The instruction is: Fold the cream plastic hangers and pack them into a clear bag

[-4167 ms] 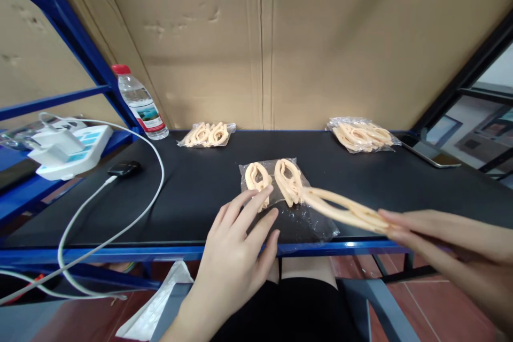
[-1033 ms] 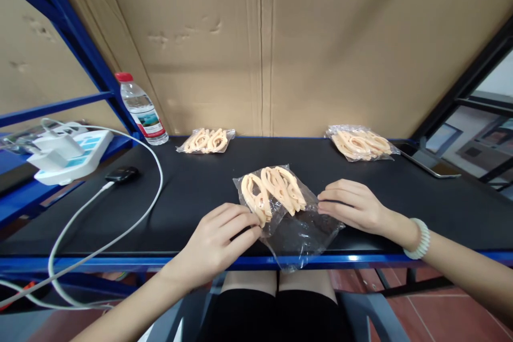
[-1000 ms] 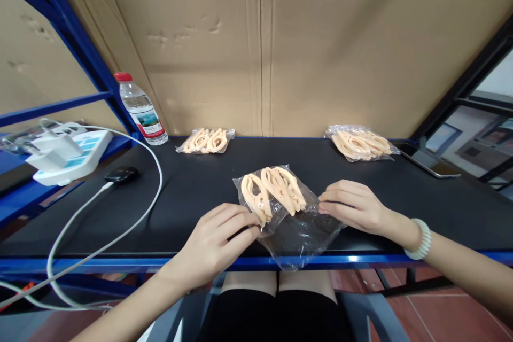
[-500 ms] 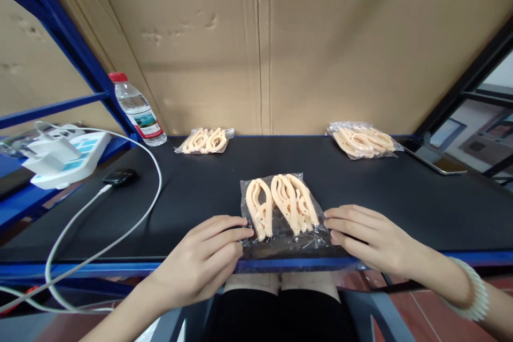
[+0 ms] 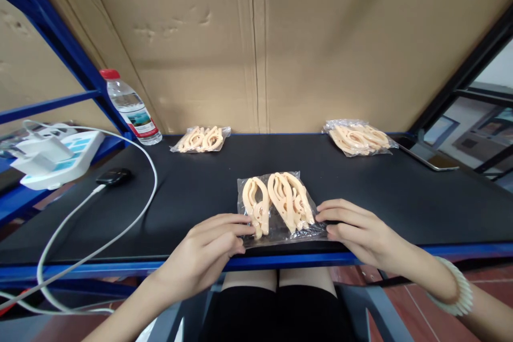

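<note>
In front of me on the black tabletop lies a clear plastic bag of beige folding hangers (image 5: pixel 279 206), flat near the front edge. Its left side is held at the lower corner by my left hand (image 5: pixel 212 248), fingers stretched over the film and thumb lower down. On the opposite side, my right hand (image 5: pixel 356 230) has its fingertips and thumb at the bag's right edge. The bag's near edge runs between both hands. Where the fingertips meet the film, their exact grip is partly hidden.
Two similar bags lie at the back, one left (image 5: pixel 201 139) and one right (image 5: pixel 359 138). A water bottle (image 5: pixel 132 109) leans at the back left. A power strip (image 5: pixel 66 159), a black device (image 5: pixel 114 176) and a white cable (image 5: pixel 154 181) occupy the left. A phone-like slab (image 5: pixel 435 159) lies right.
The bag's loose near edge, which hung over the table's front, now lies straighter and further up. Both hands stay at its sides, and the view has shifted slightly.
</note>
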`<state>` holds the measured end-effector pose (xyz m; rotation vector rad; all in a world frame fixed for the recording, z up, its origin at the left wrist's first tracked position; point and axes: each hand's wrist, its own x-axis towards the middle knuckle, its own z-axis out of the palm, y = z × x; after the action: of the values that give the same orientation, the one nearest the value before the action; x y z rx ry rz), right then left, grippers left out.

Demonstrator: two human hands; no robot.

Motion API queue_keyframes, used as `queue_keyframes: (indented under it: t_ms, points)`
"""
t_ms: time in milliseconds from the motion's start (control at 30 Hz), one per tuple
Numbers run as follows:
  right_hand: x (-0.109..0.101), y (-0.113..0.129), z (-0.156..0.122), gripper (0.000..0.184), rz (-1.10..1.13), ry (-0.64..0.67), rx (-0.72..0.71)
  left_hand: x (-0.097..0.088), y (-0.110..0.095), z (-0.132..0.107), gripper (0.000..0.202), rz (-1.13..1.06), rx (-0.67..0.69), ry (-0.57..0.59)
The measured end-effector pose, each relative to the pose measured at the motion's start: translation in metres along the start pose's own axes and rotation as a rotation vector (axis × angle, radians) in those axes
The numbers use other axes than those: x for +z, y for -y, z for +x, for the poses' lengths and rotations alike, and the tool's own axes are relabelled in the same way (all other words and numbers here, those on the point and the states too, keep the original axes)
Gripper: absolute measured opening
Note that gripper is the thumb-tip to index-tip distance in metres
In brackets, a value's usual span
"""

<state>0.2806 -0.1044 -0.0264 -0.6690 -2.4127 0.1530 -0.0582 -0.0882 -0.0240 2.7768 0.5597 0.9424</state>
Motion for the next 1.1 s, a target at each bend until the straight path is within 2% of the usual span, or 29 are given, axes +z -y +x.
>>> queue_keyframes:
  t_ms: [267, 467, 567, 700, 800, 900, 967, 1033, 1100]
  points:
    - [0.004, 0.007, 0.008, 0.018, 0.29, -0.068, 0.298, -0.007, -0.014, 0.012, 0.016, -0.16, -0.304, -0.071]
    - [0.009, 0.009, 0.016, 0.032, 0.31, -0.078, 0.523, -0.006, -0.012, 0.013, 0.03, -0.262, -0.551, -0.045]
    - [0.014, 0.007, 0.02, 0.036, 0.256, -0.078, 0.566, -0.005, -0.01, 0.017, 0.034, -0.264, -0.63, -0.031]
    - [0.021, 0.003, 0.025, 0.032, 0.202, -0.127, 0.547, 0.001, -0.011, 0.02, 0.038, -0.191, -0.656, -0.036]
    - [0.026, 0.004, 0.028, 0.033, 0.189, -0.171, 0.546, 0.009, -0.013, 0.02, 0.026, -0.117, -0.651, -0.09]
    - [0.028, 0.008, 0.031, 0.03, 0.177, -0.183, 0.567, 0.015, -0.015, 0.015, 0.014, -0.136, -0.625, -0.169]
    - [0.027, 0.01, 0.032, 0.024, 0.166, -0.19, 0.582, 0.015, -0.016, 0.012, 0.02, -0.131, -0.608, -0.191]
    - [0.025, 0.011, 0.033, 0.017, 0.176, -0.189, 0.579, 0.014, -0.017, 0.01, 0.027, -0.112, -0.598, -0.171]
    - [0.023, 0.012, 0.033, 0.011, 0.207, -0.161, 0.552, 0.012, -0.018, 0.009, 0.022, -0.097, -0.589, -0.114]
